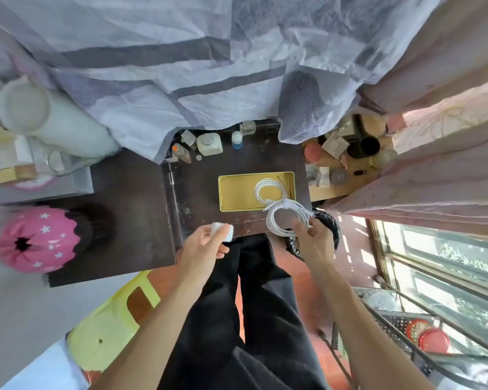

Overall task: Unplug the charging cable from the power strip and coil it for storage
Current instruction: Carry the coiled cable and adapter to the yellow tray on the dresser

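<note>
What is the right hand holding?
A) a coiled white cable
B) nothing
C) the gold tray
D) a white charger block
A: the right hand holds the coiled white cable; the white charger block is in the left hand.
</note>
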Motion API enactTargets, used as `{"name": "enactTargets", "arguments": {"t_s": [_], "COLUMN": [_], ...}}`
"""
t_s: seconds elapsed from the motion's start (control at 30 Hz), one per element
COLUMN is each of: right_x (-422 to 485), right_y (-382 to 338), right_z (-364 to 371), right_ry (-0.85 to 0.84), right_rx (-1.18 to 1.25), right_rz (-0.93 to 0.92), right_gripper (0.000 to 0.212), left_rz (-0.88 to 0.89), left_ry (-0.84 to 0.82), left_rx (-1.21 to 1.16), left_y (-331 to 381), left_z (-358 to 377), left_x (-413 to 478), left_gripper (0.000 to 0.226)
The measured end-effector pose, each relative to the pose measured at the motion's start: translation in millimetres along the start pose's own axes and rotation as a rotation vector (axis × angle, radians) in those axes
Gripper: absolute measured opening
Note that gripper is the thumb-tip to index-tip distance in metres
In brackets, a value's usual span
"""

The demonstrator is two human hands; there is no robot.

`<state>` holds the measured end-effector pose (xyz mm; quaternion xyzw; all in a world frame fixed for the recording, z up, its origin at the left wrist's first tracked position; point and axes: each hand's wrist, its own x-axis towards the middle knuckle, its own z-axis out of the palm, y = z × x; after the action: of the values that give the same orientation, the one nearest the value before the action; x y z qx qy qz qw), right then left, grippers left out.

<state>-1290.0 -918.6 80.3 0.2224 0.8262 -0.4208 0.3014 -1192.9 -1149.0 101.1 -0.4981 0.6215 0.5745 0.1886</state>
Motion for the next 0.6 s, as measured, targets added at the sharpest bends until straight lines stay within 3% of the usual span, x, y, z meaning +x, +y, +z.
{"name": "enactTargets", "arguments": {"t_s": [0.17,0.33,0.47,0.6], "right_x": [79.4,129.1,142.6,150.4], "right_y": [-1.2,4.9,10.4,11.5], "right_z": [35.0,65.3,79.8,89.0], "right_ry": [0.009,0.041,0.052,0.053], "right_rx": [-0.081,-0.18,-0.217,-0.231], "right_rz": [-0.017,0.018,0.063,0.1], "right_gripper": [0.04,0.037,0.047,0.041], "left_rz": [-0.026,-0.024,-0.037,-0.018], "left_ry": [0.024,0.041,0.047,0.033], "left_rx": [-0.067,-0.08,-0.101,-0.079], "left_y": [-19.0,-34.3,-37.8,-41.1], "left_z": [10.8,11.8,8.9,6.1], "left_x": [22.8,37.8,47.3,53.4], "left_gripper": [0.036,0.025,0.039,0.034]}}
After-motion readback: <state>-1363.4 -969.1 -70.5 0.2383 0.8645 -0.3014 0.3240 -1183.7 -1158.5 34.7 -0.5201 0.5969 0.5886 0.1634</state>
